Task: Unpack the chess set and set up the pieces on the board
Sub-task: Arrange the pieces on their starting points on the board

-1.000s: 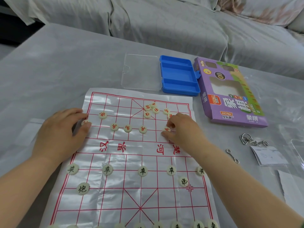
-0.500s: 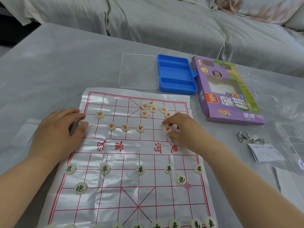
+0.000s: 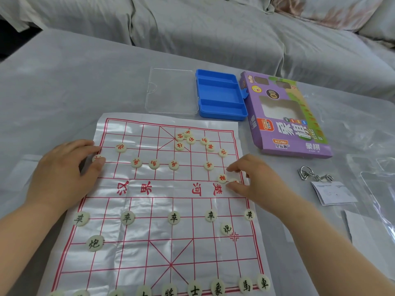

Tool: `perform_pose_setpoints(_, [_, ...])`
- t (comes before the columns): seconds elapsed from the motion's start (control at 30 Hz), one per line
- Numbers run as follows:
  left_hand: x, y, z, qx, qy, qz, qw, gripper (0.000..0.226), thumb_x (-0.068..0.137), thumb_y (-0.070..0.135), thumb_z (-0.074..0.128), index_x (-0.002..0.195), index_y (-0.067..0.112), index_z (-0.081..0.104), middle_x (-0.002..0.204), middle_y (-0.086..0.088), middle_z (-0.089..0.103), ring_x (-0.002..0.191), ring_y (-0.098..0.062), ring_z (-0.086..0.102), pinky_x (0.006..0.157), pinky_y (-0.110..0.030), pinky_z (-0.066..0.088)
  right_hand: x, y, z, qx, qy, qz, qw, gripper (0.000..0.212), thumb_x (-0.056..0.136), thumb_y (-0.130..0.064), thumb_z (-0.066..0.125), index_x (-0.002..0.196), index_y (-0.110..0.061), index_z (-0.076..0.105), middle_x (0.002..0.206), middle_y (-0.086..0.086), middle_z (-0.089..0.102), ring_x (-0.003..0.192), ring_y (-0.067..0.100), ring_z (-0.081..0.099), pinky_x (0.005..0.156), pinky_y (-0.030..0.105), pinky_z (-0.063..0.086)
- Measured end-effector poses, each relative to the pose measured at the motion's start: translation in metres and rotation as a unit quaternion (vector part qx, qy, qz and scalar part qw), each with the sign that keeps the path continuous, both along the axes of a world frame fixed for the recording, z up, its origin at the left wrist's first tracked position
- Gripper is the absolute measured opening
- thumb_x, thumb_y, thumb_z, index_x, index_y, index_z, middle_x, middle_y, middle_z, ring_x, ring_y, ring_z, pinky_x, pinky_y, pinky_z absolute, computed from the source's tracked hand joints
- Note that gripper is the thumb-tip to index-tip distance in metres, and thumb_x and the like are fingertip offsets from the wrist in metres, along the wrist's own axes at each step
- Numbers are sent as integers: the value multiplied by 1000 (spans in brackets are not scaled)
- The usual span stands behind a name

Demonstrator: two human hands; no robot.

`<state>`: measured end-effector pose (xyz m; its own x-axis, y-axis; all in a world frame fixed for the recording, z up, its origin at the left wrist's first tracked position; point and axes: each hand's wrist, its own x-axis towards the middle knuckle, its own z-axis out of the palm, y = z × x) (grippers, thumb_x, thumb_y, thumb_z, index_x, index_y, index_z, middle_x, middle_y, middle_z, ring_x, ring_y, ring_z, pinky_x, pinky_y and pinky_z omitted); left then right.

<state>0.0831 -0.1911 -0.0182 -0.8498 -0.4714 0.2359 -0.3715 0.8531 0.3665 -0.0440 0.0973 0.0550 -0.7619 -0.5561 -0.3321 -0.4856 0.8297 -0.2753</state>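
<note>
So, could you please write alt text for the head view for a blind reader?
Left hand and right hand each pinch a round cream chess piece on a glossy red-lined board; a blue plastic tray and purple cardboard box lie beyond.

Head-worn wide-angle camera looks forward and down across a chess board [image 3: 149,236] on a grey-covered table [image 3: 64,86].
The board's near edge runs off the bottom of the frame, close under the lens; the left hand [image 3: 64,174] and right hand [image 3: 258,182] reach in from the lower corners, and a draped sofa [image 3: 213,28] fills the far top.
</note>
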Motion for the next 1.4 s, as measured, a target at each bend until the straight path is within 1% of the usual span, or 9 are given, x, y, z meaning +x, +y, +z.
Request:
perform_pose_setpoints(0.1, [0, 1, 0, -1, 3, -2, 1000, 74, 73, 56, 24, 109, 3, 64, 118, -16, 59, 107, -40, 50, 92, -53, 37, 2, -3, -1, 7, -10, -3, 1000, 43, 85, -34, 59, 126, -26, 48, 129, -7, 44, 110, 7, 43, 97, 20, 36])
perform_pose_setpoints(0.23, [0, -1, -2, 4, -3, 2, 1000, 71, 74, 54, 27, 110, 4, 63, 120, -15, 58, 109, -39, 49, 93, -52, 36, 2, 1, -5, 14, -3, 2, 1000, 41, 86, -32, 58, 126, -26, 48, 126, -7, 46, 101, 3, 39, 93, 16, 34])
perform_pose_setpoints(0.33, [-1, -1, -4, 5, -3, 3, 1000, 67, 75, 51, 30, 110, 4, 63, 120, -15, 58, 109, -39, 49, 93, -52, 36, 2, 4, -9, 23, 1, 1, 1000, 35, 88, -30, 56, 122, -24, 52, 123, -6, 48, 107, 6, 43, 91, 15, 33])
perform_pose_setpoints(0.47, [0, -2, -4, 15, 14, 2, 1000, 73, 73, 56, 26, 107, 3, 65, 118, -16, 60, 108, -40, 50, 93, -52, 37, 1, 2, -12, 22, 8, 5, 1000, 29, 91, -26, 52, 119, -22, 54, 120, -6, 50, 99, 6, 43, 85, 12, 31])
perform_pose_setpoints(0.7, [0, -1, -3, 9, 13, -1, 1000, 74, 73, 56, 25, 107, 3, 64, 117, -17, 60, 108, -40, 50, 92, -53, 37, -2, -8, -15, 9, 5, -8, 1000, 36, 89, -31, 55, 123, -23, 50, 117, -6, 52, 89, 2, 40, 81, 13, 34])
perform_pose_setpoints(0.9, [1, 1, 0, 3, 7, -1, 1000, 68, 76, 52, 29, 110, 3, 63, 119, -16, 59, 110, -40, 50, 92, -53, 37, 2, -16, -18, 23, 12, -18, 999, 41, 86, -40, 56, 122, -22, 50, 117, -4, 51, 91, 6, 41, 86, 19, 40])
perform_pose_setpoints(1.17, [1, 3, 2, 12, 25, 1, 1000, 75, 73, 56, 25, 105, 2, 65, 116, -16, 60, 108, -41, 50, 92, -51, 37, 5, -20, -17, 26, 12, -27, 999, 35, 91, -35, 51, 122, -19, 50, 119, -2, 52, 103, 12, 49, 89, 20, 39])
perform_pose_setpoints(1.33, [1, 2, 3, 13, 21, -2, 1000, 77, 72, 57, 24, 106, 2, 65, 117, -16, 60, 109, -40, 50, 94, -51, 36, 5, -17, -16, 26, 18, -14, 999, 35, 91, -34, 51, 122, -20, 51, 116, -4, 53, 90, 5, 41, 86, 18, 38])
perform_pose_setpoints(1.4, [1, 1, 2, 10, 21, -6, 1000, 76, 73, 56, 25, 106, 2, 65, 117, -17, 60, 108, -41, 51, 92, -52, 37, 5, -15, -15, 17, 24, -13, 999, 34, 90, -33, 51, 121, -20, 51, 106, -5, 52, 87, 3, 40, 82, 16, 37])
